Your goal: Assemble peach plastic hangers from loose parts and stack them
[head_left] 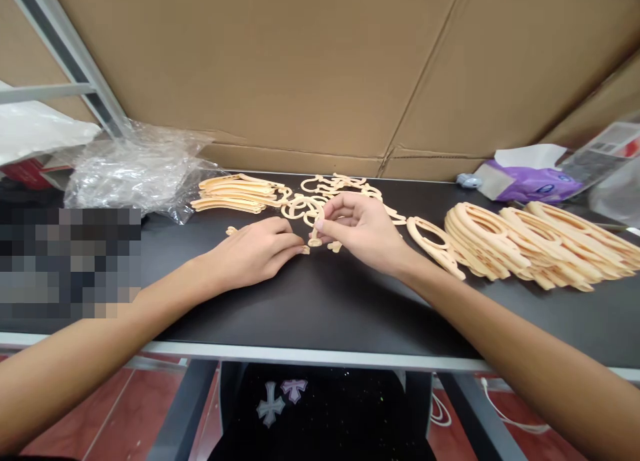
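Note:
My right hand (361, 229) is closed in a pinch on a small peach plastic piece (316, 238), held just above the black table (320, 301). Beside it my left hand (260, 251) lies on the table, its fingers pressed together on another small peach piece (305, 250) at the fingertips. One more small piece (334, 246) lies under the right hand. Behind the hands sit loose peach hook parts (320, 194) and a small stack of curved hanger pieces (235, 193).
A long row of stacked peach hangers (525, 241) lies at the right. Crumpled clear plastic (135, 171) sits at the back left, a purple tissue pack (530, 181) at the back right. Cardboard (320, 68) walls the rear. The table's metal front edge (320, 358) runs below my arms.

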`<state>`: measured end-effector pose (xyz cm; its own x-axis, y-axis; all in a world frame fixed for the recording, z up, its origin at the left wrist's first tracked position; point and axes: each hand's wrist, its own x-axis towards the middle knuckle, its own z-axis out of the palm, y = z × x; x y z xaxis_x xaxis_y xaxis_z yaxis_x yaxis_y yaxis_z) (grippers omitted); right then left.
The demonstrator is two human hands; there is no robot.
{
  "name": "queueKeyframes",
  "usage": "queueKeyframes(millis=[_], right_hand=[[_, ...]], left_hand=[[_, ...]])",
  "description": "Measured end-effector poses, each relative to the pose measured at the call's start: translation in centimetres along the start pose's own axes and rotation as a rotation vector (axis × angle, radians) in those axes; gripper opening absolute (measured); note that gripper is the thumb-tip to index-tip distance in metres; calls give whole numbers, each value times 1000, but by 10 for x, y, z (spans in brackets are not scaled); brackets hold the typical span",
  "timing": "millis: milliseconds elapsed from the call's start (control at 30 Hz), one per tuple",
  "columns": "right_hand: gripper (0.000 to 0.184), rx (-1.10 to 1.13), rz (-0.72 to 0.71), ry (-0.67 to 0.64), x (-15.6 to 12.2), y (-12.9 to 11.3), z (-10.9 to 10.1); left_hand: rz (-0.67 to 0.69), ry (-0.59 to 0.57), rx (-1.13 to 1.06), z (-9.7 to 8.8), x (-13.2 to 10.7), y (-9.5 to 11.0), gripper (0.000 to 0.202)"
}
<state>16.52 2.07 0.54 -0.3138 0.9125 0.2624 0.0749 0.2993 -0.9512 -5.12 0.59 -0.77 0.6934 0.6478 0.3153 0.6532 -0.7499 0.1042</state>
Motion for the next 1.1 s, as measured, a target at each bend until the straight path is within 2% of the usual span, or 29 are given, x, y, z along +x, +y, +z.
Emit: queueKeyframes(millis=[133, 400, 733, 833, 933, 1000, 1100], right_hand=[[16, 4, 20, 12, -1, 1, 1], [15, 5, 20, 15, -3, 0, 3], [17, -6, 18, -4, -1, 6, 2], [16, -10, 3, 20, -2, 5, 2], [15, -5, -3, 44, -3, 3, 3], [15, -8, -6, 47, -3, 2, 3], [14, -19, -15, 37, -4, 2, 2]], left_hand=[[18, 29, -54, 0, -1, -1, 33], [18, 0, -59, -4, -1, -1, 32], [0, -46, 159, -6, 2, 9, 32], [-124, -79, 271, -13, 3, 12, 31], [-347, -142, 317, -28, 0, 8, 28], [-463, -131, 256, -39, -2, 1, 27], [-495, -116, 120, -47, -5, -10, 21]])
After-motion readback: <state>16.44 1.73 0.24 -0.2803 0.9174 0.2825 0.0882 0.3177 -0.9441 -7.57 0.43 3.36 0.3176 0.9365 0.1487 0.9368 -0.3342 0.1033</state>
